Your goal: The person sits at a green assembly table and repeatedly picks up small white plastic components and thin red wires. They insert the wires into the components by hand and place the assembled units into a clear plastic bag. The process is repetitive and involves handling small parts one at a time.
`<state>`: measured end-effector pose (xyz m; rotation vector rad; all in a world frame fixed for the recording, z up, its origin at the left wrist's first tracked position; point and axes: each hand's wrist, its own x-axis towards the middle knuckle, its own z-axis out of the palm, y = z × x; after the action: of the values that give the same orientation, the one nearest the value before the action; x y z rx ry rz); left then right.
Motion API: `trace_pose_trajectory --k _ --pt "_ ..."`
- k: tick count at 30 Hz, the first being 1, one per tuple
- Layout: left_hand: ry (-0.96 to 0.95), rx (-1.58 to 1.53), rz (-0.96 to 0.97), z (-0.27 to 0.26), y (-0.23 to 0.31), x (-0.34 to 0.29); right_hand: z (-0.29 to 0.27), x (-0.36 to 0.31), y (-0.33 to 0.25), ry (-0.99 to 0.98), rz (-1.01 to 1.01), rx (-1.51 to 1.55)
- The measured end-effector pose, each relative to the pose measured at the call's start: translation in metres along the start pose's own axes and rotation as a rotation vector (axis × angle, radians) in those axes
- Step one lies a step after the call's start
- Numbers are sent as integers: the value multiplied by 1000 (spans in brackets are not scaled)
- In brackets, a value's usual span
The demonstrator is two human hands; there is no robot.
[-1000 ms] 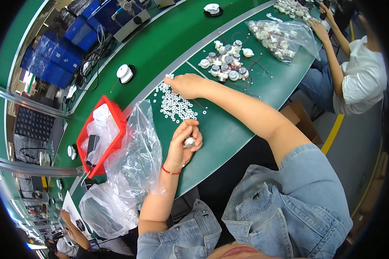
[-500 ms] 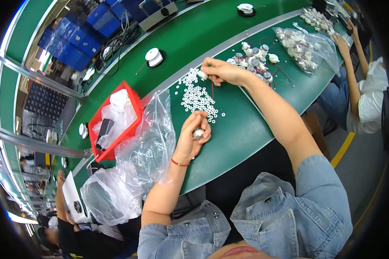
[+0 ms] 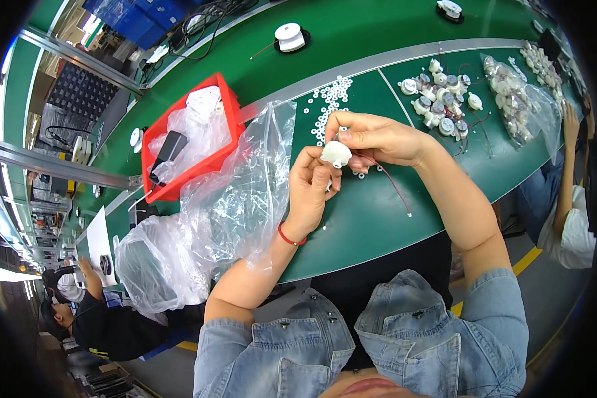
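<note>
In front of me both hands meet around a small white motor [image 3: 336, 154], its rounded white housing turned up. My right hand [image 3: 385, 139] pinches it from the far right side. The fingers of my left hand [image 3: 310, 189] are curled against its near left side, and part of another whitish piece shows in them, mostly hidden. A thin dark red wire [image 3: 390, 180] trails from below my right hand to a small white connector on the green table [image 3: 365, 222]. Beyond my hands lie many small white rings [image 3: 331, 99], some covered by my fingers.
To the left stand a red bin [image 3: 229, 99] holding plastic and a black adapter, and a clear plastic bag [image 3: 225, 212]. Right lie a pile of wired motors [image 3: 444, 99] and a filled bag [image 3: 517, 106]. A wire spool [image 3: 289, 38] sits farther back. Co-workers sit on both sides.
My right hand has come back from the rings with the white motor and joined my left hand, which has lifted slightly. The view has shifted, so the table's things appear displaced.
</note>
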<state>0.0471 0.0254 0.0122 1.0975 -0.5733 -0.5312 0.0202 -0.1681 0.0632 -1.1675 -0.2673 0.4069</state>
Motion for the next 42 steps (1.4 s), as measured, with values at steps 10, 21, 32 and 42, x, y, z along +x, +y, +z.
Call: trace_pose_trajectory --k 10,21,32,42 --pt "82 115 32 6 5 2 -13 4 10 -112 -33 -14" --pt "89 242 106 3 7 1 -11 5 11 -173 -45 93" --pt "44 350 151 6 12 -6 -10 1 13 -333 -23 74" --pt "72 362 221 15 10 -1 -5 5 13 -218 -39 9"
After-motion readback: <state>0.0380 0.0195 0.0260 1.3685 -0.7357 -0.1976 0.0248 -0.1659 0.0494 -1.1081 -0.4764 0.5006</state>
